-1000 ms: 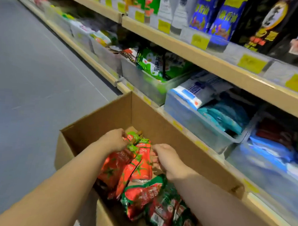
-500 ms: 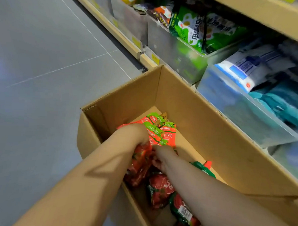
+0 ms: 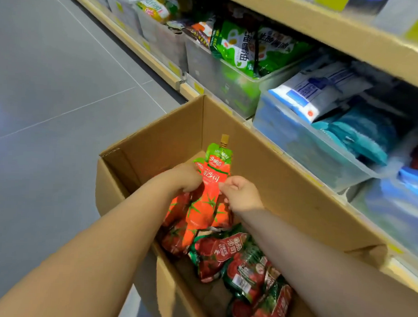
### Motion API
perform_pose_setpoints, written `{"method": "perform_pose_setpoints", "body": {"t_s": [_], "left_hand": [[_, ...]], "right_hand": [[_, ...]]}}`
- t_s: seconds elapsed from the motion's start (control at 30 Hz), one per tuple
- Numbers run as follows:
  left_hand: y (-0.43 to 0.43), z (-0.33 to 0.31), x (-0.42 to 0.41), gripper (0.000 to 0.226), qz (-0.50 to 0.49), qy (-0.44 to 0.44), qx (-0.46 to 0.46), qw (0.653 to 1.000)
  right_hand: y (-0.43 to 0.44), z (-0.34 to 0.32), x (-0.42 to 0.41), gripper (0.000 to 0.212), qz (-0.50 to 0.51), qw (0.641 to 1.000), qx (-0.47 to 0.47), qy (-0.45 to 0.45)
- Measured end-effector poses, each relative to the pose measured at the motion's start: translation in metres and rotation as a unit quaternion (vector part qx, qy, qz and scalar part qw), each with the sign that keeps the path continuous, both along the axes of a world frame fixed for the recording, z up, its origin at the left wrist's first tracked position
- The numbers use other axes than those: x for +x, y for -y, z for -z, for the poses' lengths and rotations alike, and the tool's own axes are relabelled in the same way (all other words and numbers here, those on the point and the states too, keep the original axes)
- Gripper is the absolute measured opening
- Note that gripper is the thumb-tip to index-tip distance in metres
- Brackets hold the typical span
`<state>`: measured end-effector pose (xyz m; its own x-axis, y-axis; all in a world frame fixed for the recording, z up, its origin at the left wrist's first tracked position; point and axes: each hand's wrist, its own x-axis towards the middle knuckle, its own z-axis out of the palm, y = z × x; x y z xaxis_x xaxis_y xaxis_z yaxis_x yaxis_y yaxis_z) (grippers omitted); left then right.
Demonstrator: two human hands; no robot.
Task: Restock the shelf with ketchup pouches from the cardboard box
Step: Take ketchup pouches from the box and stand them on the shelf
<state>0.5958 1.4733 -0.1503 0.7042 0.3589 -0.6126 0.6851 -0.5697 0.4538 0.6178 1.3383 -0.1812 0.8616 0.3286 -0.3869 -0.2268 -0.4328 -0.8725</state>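
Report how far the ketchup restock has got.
Done: nothing visibly placed; no ketchup shows in the shelf bins in view. In hand: the left hand grips a bunch of orange-red spouted pouches over the cardboard box, with the right hand pinching their edge. Left: carrying those to the shelf, plus the darker ketchup pouches lying in the box.
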Motion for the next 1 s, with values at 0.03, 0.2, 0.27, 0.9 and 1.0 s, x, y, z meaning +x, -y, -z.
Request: {"method": "perform_pose_setpoints", "body": {"t_s": [0.03,0.2,0.27,0.9,1.0], "left_hand": [[0.004,0.001,0.002,0.032,-0.013,0.031,-0.030,0.999],[0.038,-0.015,0.007,0.021,-0.083,0.189,-0.163,0.965],[0.054,-0.032,0.011,0.021,-0.033,0.249,-0.096,0.963],[0.281,-0.230,0.076,0.028,0.085,0.465,-0.187,0.861],[0.310,-0.255,0.089,0.027,0.090,0.445,-0.205,0.867]], "right_hand": [[0.007,-0.009,0.002,0.032,-0.023,0.999,-0.002,0.032],[0.060,-0.060,0.011,0.023,-0.034,0.991,0.021,0.126],[0.085,-0.081,0.015,0.024,-0.006,0.987,0.034,0.160],[0.304,-0.259,0.037,0.030,0.257,0.921,0.115,0.270],[0.335,-0.285,0.042,0.038,0.267,0.922,0.122,0.251]]}}
